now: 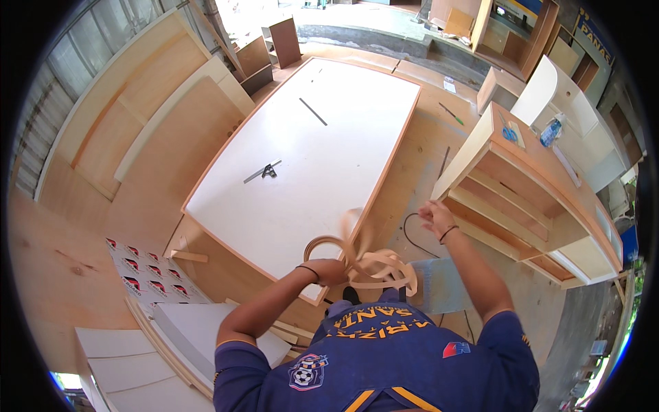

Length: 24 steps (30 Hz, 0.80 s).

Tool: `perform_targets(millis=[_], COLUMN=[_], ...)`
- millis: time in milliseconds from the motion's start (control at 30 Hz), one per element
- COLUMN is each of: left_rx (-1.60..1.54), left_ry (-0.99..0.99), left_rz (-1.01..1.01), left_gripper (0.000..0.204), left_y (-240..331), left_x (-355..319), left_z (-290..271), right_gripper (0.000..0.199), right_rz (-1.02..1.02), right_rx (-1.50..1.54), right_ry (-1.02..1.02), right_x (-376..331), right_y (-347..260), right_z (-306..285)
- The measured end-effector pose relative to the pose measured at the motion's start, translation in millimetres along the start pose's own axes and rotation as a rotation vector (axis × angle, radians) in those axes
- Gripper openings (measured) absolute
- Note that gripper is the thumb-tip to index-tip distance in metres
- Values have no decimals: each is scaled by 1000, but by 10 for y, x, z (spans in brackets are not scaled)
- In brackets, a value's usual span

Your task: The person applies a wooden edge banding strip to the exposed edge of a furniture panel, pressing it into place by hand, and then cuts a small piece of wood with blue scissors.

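In my left hand (332,272) is a loosely coiled light-brown strip, thin like edge banding (390,269). The fingers are closed round it at the near end of a large white panel (329,141) with a brown edge. Loops of the strip fan out to the right of that hand, partly smeared by motion. My right hand (437,219) is raised to the right, beside the corner of a wooden cabinet (511,189). Its fingers are loosely bent and apart, with nothing visible in them. A combination square (264,172) and a dark thin strip (313,111) lie on the panel.
On the cabinet stand a blue spray bottle (551,130) and a blue-handled tool (509,133). A green-handled tool (452,114) lies on the floor right of the panel. Large wooden boards (130,110) lean at the left. A dark cable (412,237) curls near a bluish sheet (446,285).
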<state>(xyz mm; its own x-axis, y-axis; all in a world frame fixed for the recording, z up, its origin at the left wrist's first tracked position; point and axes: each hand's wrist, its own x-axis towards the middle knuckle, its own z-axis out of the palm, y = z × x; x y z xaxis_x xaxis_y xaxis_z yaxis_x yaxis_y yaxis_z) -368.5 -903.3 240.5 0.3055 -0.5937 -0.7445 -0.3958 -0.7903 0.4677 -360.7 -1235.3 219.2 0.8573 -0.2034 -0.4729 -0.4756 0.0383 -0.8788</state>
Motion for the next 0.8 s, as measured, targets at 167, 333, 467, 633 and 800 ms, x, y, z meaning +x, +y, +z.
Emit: perform_targets(millis=[167,333,467,633,800], left_rx=[-1031,-1340,-1371,-1574,-1705], left_ry=[-408,-528,-654,-688,-354], left_rz=[17,118,353,857,1045], left_gripper=[27,27,27,30,31], left_y=[-118,60,359,645,1062], left_x=[-202,-39,-202,-412,-710], left_z=[7,17,-164,-287,-482], right_gripper=[31,46,57,43,27], right_rz=[-537,-1030,-66,-648,-345], right_rx=[-162,-600,-1122,-333,515], right_ry=[-257,-478,-588,-281,-544], right_x=[-869,-1150,-422,-962,-1032], right_y=[-115,154,589,49,-37], right_z=[782,1193,448,535,929])
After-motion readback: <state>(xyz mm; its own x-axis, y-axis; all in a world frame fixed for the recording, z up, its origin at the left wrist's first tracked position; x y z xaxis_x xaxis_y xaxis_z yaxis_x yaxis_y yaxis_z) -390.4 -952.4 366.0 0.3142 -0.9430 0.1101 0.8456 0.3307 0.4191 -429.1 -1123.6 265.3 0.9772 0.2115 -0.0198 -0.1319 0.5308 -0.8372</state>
